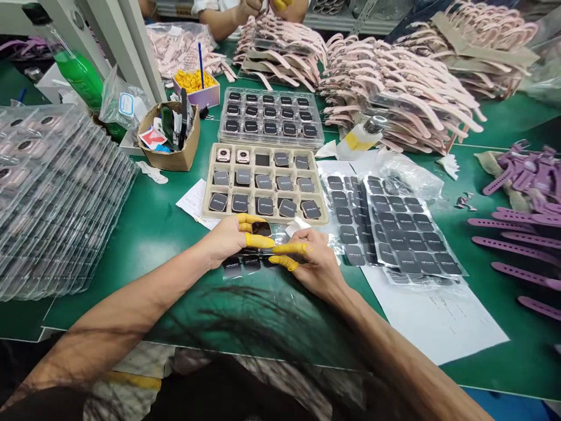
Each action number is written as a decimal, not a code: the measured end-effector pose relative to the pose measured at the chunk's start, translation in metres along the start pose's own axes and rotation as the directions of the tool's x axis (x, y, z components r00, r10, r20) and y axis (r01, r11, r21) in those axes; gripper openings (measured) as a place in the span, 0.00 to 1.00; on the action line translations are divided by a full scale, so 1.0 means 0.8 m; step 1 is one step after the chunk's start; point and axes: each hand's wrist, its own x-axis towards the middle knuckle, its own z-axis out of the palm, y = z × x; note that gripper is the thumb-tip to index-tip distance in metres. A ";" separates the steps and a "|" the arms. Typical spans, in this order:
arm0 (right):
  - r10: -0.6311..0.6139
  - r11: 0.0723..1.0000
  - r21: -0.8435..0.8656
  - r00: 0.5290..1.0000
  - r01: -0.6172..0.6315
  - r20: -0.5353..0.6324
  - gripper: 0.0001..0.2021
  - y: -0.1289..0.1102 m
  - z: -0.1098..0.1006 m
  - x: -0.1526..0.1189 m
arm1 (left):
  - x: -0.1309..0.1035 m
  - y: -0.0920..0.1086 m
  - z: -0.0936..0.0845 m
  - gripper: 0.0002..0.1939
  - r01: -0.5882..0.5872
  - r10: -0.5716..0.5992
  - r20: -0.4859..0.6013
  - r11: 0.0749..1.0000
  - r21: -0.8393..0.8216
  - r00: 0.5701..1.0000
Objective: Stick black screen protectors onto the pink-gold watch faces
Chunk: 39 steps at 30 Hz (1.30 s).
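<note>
My left hand (pixel 230 238), with yellow finger cots, pinches a smartwatch case (pixel 262 228) with a dark glossy screen just in front of the beige tray. Beside it, my right hand (pixel 313 257) also wears yellow finger cots; its fingertips come close together over a strip of black square stickers (pixel 236 264). Whatever lies between those fingertips is too small to make out. A crumpled white wipe (pixel 297 226) shows just behind the right hand. The beige tray (pixel 324 204) holds rows of watch cases, most covered by dark printed squares, two showing pink backs.
Sticker sheets (pixel 403 234) lie on white paper to the right, near a bottle of yellowish liquid (pixel 362 139). Stacked clear trays (pixel 56 204) rise at left. Behind stand a cardboard box (pixel 186 153), another clear tray (pixel 272 140) and pink strap piles (pixel 394 88). Purple straps (pixel 521 245) lie far right.
</note>
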 end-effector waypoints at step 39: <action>0.698 0.435 0.675 0.696 -0.596 0.166 0.25 -0.022 0.010 0.016 | -0.009 -0.023 0.018 0.30 -0.131 0.182 -0.019 0.776 0.617 0.983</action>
